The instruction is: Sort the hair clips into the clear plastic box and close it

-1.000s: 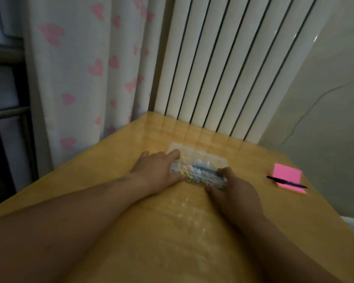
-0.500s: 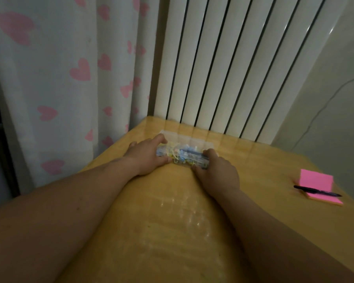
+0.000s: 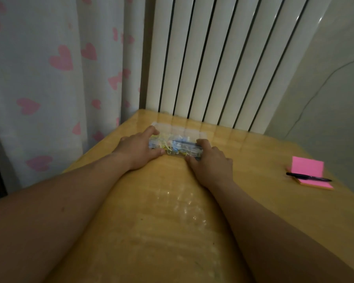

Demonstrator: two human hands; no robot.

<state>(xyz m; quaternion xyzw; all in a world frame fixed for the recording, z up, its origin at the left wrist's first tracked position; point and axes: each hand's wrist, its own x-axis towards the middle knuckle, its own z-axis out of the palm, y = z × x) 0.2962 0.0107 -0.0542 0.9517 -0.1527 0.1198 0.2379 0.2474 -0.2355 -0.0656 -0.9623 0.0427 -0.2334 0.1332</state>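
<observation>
A clear plastic box (image 3: 178,147) lies on the wooden table (image 3: 164,221) near its far edge. Yellow, blue and pale hair clips (image 3: 173,148) show through its walls. Its clear lid (image 3: 180,129) lies flat behind it, toward the radiator. My left hand (image 3: 138,149) grips the box's left end, fingers over the top and thumb at the front. My right hand (image 3: 209,162) grips the right end the same way. The clips under my fingers are hidden.
A pink sticky-note pad (image 3: 308,172) with a black pen (image 3: 307,177) across it lies at the table's right. A white radiator (image 3: 223,62) stands behind the table and a heart-print curtain (image 3: 55,78) hangs at the left.
Both hands keep the same hold on the box's ends. The view has shifted, so box and hands sit higher and further left in the frame.
</observation>
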